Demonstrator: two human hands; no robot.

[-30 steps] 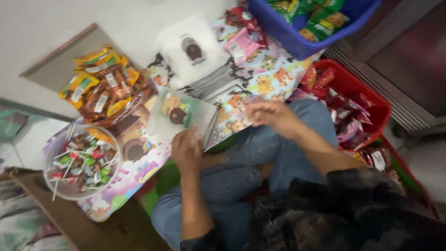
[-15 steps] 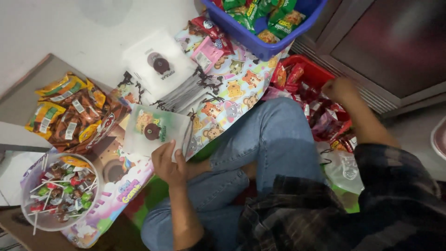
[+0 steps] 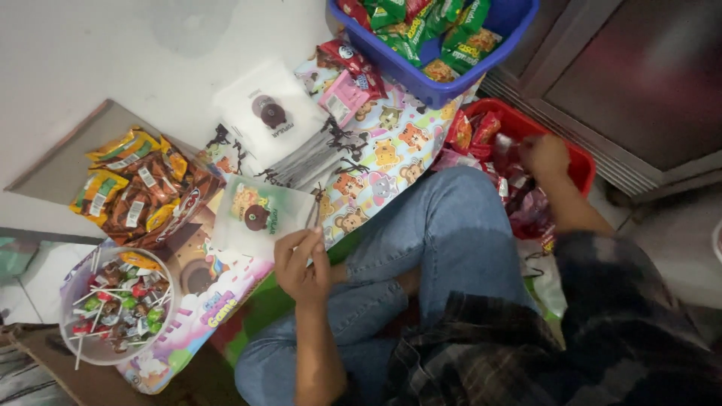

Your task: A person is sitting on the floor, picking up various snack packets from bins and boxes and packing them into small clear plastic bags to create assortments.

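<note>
The left hand (image 3: 301,265) has its fingers pinched on the lower edge of a frosted drawstring pouch (image 3: 263,214), just left of centre; it has kept that grip through the last second. The right hand (image 3: 544,156), which a second ago lay beside the pouch, now sits in the red basket (image 3: 575,164) at the right edge, fingers curled among red snack packets (image 3: 526,203); whether they grip one I cannot tell. So the pouch waits while a packet is fetched.
</note>
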